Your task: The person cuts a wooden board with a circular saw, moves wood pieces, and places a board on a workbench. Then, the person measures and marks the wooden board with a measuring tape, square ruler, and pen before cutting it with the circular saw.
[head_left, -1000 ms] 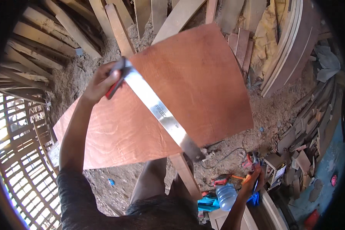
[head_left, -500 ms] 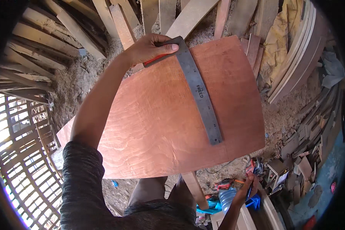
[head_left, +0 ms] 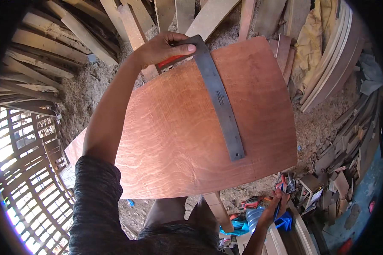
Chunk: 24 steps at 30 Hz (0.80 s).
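A large reddish-brown plywood sheet (head_left: 174, 144) spans the middle of the view. Across its right part lies the steel blade of a try square (head_left: 220, 100), whose stock meets the sheet's far edge. My left hand (head_left: 164, 50) closes on that stock, thumb on top, with a red strip showing beneath the palm. Below the sheet's near right edge, my right hand (head_left: 276, 206) is held low and apart from it. Its fingers pinch a thin blue pen (head_left: 278, 211), partly hidden by them.
Wooden boards (head_left: 85, 32) lean along the far side. Curved planks (head_left: 334, 63) and a yellowish cloth (head_left: 308, 46) lie at far right, with a scrap wood pile (head_left: 342, 157) nearer. A slatted screen (head_left: 25, 157) stands left. By my right arm is a clear blue bottle (head_left: 254, 216).
The try square has slid slightly left along the sheet's far edge with my left hand. My right hand stays low with the pen, almost unmoved.
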### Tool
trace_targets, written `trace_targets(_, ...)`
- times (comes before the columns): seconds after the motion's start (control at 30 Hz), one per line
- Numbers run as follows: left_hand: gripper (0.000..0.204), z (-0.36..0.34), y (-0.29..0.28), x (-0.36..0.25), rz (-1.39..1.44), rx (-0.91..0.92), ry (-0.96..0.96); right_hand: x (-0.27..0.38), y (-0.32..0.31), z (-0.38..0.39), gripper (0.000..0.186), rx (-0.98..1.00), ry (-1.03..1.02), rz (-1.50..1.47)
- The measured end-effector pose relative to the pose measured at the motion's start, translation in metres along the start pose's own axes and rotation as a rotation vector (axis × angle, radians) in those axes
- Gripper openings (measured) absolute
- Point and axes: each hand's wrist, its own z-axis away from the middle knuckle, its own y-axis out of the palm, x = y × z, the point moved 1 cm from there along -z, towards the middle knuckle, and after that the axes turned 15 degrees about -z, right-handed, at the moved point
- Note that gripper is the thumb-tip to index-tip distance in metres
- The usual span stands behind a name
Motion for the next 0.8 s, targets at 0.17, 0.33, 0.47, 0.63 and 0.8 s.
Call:
trace_targets(0.17,0.063,-0.001,0.009,-0.003,-0.026,0.027,-0.051,-0.002,-0.001,0.001,0.043,0.019,0.045,0.014)
trace_targets(0.33,0.068,0.001,0.025,-0.007,0.024,0.035,-0.055,-0.008,-0.002,0.001,0.045,0.016,0.095,0.001)
trace_targets(0.47,0.071,0.004,0.02,-0.014,-0.063,0.02,-0.092,-0.006,-0.001,0.001,0.043,0.039,0.081,-0.012)
trace_targets(0.63,0.07,0.004,0.019,-0.018,-0.102,0.01,-0.106,-0.005,0.001,0.0,0.041,0.045,0.074,0.003)
trace_targets(0.8,0.063,-0.001,0.022,-0.018,-0.08,0.006,-0.066,-0.018,-0.005,-0.003,0.043,0.074,0.103,-0.027)
